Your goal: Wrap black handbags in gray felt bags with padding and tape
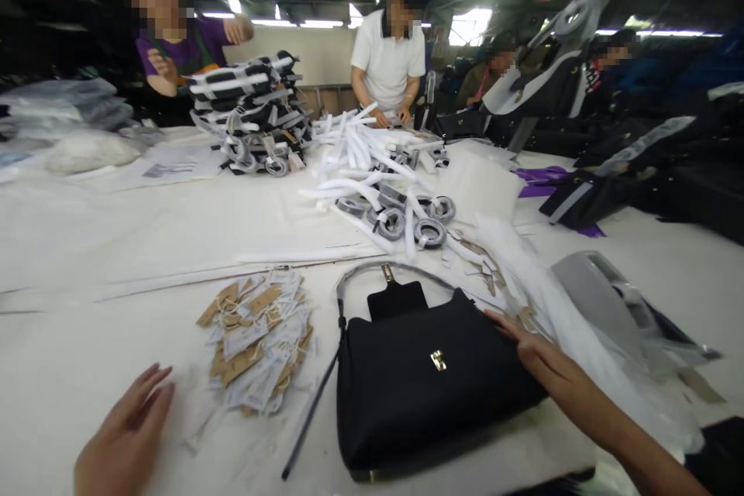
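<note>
A black handbag (424, 387) lies on the white table in front of me, with a gold clasp (438, 360) on its front. Its flap (397, 301) is folded back, and a wrapped handle arches behind it. My right hand (538, 353) rests along the bag's right edge, fingers stretched out rather than wrapped round it. On the near left, my left hand (129, 434) hovers above the table with nothing visible in it, its fingers extended. Between that hand and the bag is a pile of brown and white tags (261, 341) with strings. A narrow dark strap (311, 418) hangs off the bag's left side.
White foam sticks (360, 139) and coiled, wrapped straps (430, 232) lie beyond the bag. Wrapped black items (249, 108) are stacked at the back left. Clear plastic (621, 302) and black bags (598, 194) lie to the right. Co-workers, one in a white shirt (388, 54), stand across the table.
</note>
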`<move>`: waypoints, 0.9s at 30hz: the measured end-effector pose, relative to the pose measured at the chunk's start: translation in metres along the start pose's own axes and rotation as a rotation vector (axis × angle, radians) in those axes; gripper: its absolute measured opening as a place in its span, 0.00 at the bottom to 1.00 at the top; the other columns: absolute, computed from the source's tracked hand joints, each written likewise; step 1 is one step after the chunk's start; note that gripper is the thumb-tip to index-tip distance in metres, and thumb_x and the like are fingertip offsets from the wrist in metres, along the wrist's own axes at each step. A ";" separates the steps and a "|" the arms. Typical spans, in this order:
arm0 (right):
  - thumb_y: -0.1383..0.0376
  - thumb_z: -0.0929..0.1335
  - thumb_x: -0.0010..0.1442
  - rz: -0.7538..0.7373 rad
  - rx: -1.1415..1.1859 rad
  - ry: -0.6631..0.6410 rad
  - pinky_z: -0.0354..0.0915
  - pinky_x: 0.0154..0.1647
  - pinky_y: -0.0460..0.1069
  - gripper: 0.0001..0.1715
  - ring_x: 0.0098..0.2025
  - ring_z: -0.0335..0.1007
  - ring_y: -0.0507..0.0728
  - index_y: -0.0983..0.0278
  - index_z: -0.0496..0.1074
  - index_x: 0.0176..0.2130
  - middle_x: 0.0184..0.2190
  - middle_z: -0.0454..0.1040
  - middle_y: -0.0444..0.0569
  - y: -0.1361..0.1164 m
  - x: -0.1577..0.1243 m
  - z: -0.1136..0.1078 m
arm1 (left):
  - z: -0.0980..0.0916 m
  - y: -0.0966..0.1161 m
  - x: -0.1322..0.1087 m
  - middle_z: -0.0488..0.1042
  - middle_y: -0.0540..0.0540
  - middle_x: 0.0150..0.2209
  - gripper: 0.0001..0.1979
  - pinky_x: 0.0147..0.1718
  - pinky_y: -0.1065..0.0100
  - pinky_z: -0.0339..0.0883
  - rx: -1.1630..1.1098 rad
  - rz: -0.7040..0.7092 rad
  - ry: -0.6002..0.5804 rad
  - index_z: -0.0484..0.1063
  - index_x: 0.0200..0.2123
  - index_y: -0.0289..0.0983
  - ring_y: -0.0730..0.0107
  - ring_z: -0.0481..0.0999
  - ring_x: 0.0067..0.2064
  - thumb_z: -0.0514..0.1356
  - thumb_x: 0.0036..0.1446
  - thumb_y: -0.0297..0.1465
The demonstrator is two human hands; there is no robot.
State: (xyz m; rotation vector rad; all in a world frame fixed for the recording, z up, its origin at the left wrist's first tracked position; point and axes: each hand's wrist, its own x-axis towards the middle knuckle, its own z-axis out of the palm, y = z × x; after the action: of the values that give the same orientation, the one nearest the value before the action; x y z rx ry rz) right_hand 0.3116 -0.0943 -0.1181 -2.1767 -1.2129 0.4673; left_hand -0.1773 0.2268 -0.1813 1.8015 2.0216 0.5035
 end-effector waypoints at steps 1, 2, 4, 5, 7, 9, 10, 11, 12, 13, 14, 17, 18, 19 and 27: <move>0.43 0.59 0.67 -0.053 -0.001 0.005 0.57 0.65 0.64 0.35 0.65 0.59 0.66 0.54 0.62 0.66 0.65 0.62 0.48 0.001 -0.006 0.000 | -0.008 0.006 -0.005 0.69 0.72 0.58 0.24 0.56 0.49 0.69 -0.055 -0.050 0.065 0.70 0.49 0.60 0.56 0.74 0.57 0.50 0.54 0.59; 0.42 0.61 0.65 -0.099 -0.015 0.014 0.56 0.66 0.64 0.37 0.66 0.57 0.67 0.55 0.62 0.66 0.66 0.61 0.49 0.001 -0.012 0.000 | -0.015 0.013 -0.011 0.76 0.66 0.52 0.23 0.53 0.46 0.71 -0.125 -0.070 0.126 0.72 0.48 0.57 0.53 0.76 0.55 0.53 0.54 0.58; 0.41 0.65 0.61 -0.162 -0.047 0.030 0.56 0.66 0.64 0.42 0.67 0.55 0.68 0.56 0.60 0.67 0.67 0.59 0.52 -0.001 -0.023 0.001 | -0.028 0.025 -0.028 0.82 0.57 0.41 0.25 0.47 0.46 0.74 -0.238 -0.060 0.193 0.74 0.47 0.51 0.50 0.79 0.49 0.58 0.51 0.56; 0.42 0.67 0.60 -0.180 -0.054 0.031 0.56 0.66 0.64 0.44 0.67 0.55 0.68 0.57 0.59 0.67 0.67 0.58 0.53 -0.003 -0.028 0.002 | -0.032 0.031 -0.038 0.83 0.54 0.37 0.26 0.45 0.47 0.75 -0.281 -0.019 0.197 0.74 0.48 0.48 0.50 0.81 0.47 0.59 0.50 0.55; 0.44 0.69 0.59 -0.202 -0.050 0.023 0.56 0.66 0.63 0.45 0.67 0.56 0.67 0.57 0.58 0.68 0.67 0.59 0.53 -0.005 -0.038 0.006 | -0.037 0.040 -0.062 0.82 0.50 0.33 0.28 0.43 0.50 0.76 -0.321 0.081 0.187 0.75 0.48 0.43 0.51 0.82 0.41 0.59 0.51 0.55; 0.46 0.70 0.59 -0.221 -0.039 0.013 0.57 0.66 0.63 0.45 0.67 0.56 0.66 0.57 0.58 0.68 0.66 0.60 0.54 -0.005 -0.048 0.011 | -0.037 0.051 -0.091 0.82 0.48 0.32 0.28 0.44 0.52 0.75 -0.344 0.205 0.162 0.76 0.46 0.41 0.54 0.83 0.38 0.54 0.55 0.56; 0.46 0.70 0.59 -0.232 -0.036 0.011 0.57 0.66 0.63 0.44 0.67 0.56 0.66 0.57 0.58 0.68 0.66 0.59 0.54 -0.005 -0.053 0.014 | -0.036 0.059 -0.107 0.82 0.48 0.33 0.28 0.46 0.53 0.74 -0.348 0.278 0.136 0.76 0.47 0.41 0.55 0.82 0.40 0.52 0.57 0.56; 0.46 0.69 0.59 -0.244 -0.034 0.014 0.57 0.66 0.63 0.44 0.67 0.56 0.66 0.57 0.58 0.68 0.67 0.59 0.54 -0.005 -0.057 0.017 | -0.033 0.067 -0.122 0.82 0.48 0.37 0.27 0.49 0.56 0.73 -0.350 0.365 0.094 0.76 0.48 0.43 0.56 0.81 0.44 0.53 0.58 0.55; 0.46 0.69 0.60 -0.257 -0.036 0.025 0.57 0.66 0.63 0.43 0.67 0.56 0.66 0.58 0.58 0.68 0.66 0.59 0.55 -0.004 -0.061 0.020 | -0.030 0.077 -0.137 0.82 0.49 0.42 0.26 0.52 0.58 0.71 -0.346 0.459 0.039 0.76 0.48 0.44 0.57 0.79 0.49 0.55 0.57 0.54; 0.46 0.69 0.60 -0.275 -0.043 0.039 0.56 0.66 0.63 0.43 0.67 0.56 0.66 0.58 0.58 0.68 0.67 0.59 0.55 -0.004 -0.063 0.022 | -0.025 0.088 -0.150 0.80 0.50 0.48 0.25 0.56 0.60 0.68 -0.338 0.554 -0.012 0.77 0.48 0.46 0.59 0.77 0.54 0.56 0.57 0.54; 0.47 0.69 0.60 -0.296 -0.054 0.053 0.57 0.66 0.64 0.43 0.67 0.55 0.66 0.58 0.58 0.68 0.67 0.59 0.55 -0.005 -0.065 0.023 | -0.019 0.099 -0.160 0.77 0.51 0.54 0.25 0.60 0.61 0.64 -0.325 0.641 -0.059 0.76 0.51 0.47 0.60 0.73 0.58 0.57 0.56 0.53; 0.50 0.70 0.60 -0.365 -0.088 0.075 0.58 0.65 0.64 0.40 0.67 0.55 0.66 0.55 0.60 0.66 0.68 0.56 0.54 -0.008 -0.065 0.025 | 0.001 0.129 -0.178 0.66 0.52 0.63 0.27 0.64 0.60 0.57 -0.273 0.795 -0.168 0.69 0.59 0.48 0.61 0.64 0.65 0.55 0.59 0.50; 0.51 0.70 0.60 -0.385 -0.094 0.071 0.58 0.65 0.63 0.39 0.67 0.55 0.66 0.54 0.61 0.66 0.68 0.56 0.53 -0.008 -0.064 0.026 | 0.008 0.136 -0.180 0.65 0.51 0.64 0.28 0.64 0.59 0.57 -0.253 0.808 -0.191 0.67 0.61 0.46 0.61 0.64 0.65 0.54 0.61 0.48; 0.52 0.70 0.60 -0.405 -0.094 0.070 0.59 0.65 0.63 0.37 0.67 0.56 0.66 0.53 0.63 0.65 0.68 0.56 0.52 -0.007 -0.064 0.026 | 0.013 0.141 -0.181 0.66 0.50 0.63 0.28 0.63 0.58 0.58 -0.231 0.807 -0.207 0.66 0.62 0.45 0.61 0.65 0.64 0.53 0.62 0.48; 0.49 0.66 0.65 -0.457 -0.006 0.126 0.66 0.60 0.61 0.24 0.61 0.66 0.66 0.51 0.72 0.58 0.62 0.67 0.47 0.015 -0.074 0.017 | 0.003 0.167 -0.146 0.81 0.48 0.32 0.28 0.41 0.63 0.74 -0.037 0.734 -0.326 0.79 0.35 0.40 0.64 0.81 0.35 0.44 0.69 0.48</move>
State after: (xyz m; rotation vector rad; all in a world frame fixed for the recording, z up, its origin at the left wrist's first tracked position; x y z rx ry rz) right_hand 0.2732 -0.1581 -0.1400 -1.8207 -1.5786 0.1316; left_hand -0.0179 0.1006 -0.0925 2.3904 1.0955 0.3974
